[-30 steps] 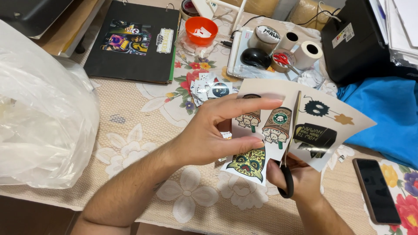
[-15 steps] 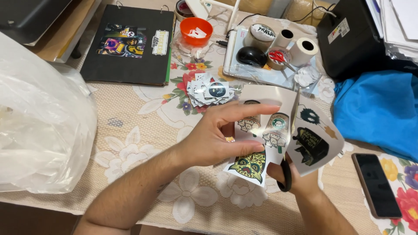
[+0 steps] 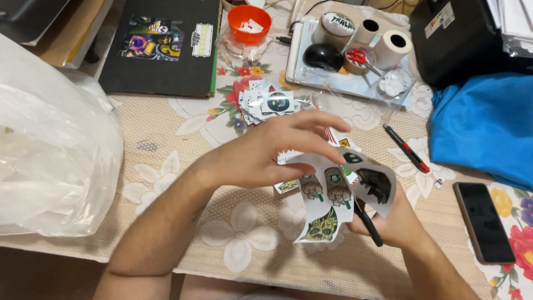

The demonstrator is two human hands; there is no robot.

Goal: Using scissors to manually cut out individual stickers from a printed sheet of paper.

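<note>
the sticker sheet (image 3: 338,191) hangs curled above the near edge of the floral tablecloth (image 3: 166,144), and everything else is placed from it. beyond it, toward the far side of the table, lies a small heap of cut stickers (image 3: 266,104); further beyond stand an orange lid (image 3: 249,23) on a clear tub and a black folder (image 3: 161,47) with stickers on its cover. beyond and right of the sheet a clear tray (image 3: 344,83) carries a black mouse (image 3: 323,56), tape rolls (image 3: 390,49) and small red-handled scissors. just right of the sheet lies a black and red pen (image 3: 406,149), further right a dark phone (image 3: 484,222), and behind those a blue cloth (image 3: 488,125) and a black box (image 3: 466,39). well to the left of the sheet bulges a white plastic bag (image 3: 53,150).

the left hand (image 3: 261,155) reaches across in front of the sheet's upper edge and hides part of it; its thumb and fingers are pinched closed on that top edge, the fingertips stretched along it. the right hand (image 3: 388,222) sits under and behind the sheet, mostly covered by it, curled tight around black-handled scissors (image 3: 366,222) whose handle pokes out below the sheet; the blades are hidden behind the paper.
</note>
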